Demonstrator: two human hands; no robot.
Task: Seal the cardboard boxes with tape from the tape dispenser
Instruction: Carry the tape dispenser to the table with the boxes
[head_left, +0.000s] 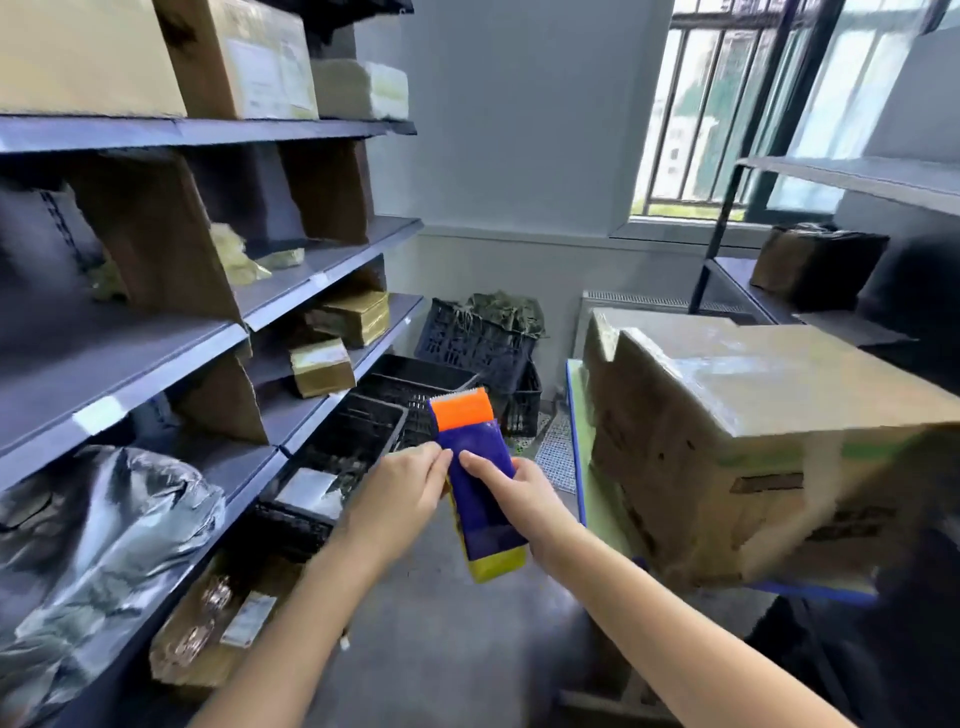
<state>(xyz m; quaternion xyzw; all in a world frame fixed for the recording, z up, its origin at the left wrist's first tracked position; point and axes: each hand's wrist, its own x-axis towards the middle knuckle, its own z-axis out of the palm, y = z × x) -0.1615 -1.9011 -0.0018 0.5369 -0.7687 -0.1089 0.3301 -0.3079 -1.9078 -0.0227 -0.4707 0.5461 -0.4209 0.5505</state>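
A blue tape dispenser (480, 483) with an orange blade guard on top and a yellow roll end below is held upright in mid-air at the centre. My right hand (519, 493) grips it from the right, its index finger lying across the blue face. My left hand (410, 486) pinches its left edge with fingertips. To the right, a large cardboard box (753, 441) wrapped in shiny tape sits on a small table (576, 410), with a second box partly hidden behind it.
Grey metal shelving (182, 364) on the left carries cardboard boxes, dividers and a silver plastic bag (104, 545). Black plastic crates (467, 353) stand on the floor ahead. Another shelf unit (779, 291) with a dark box stands at the right by the window.
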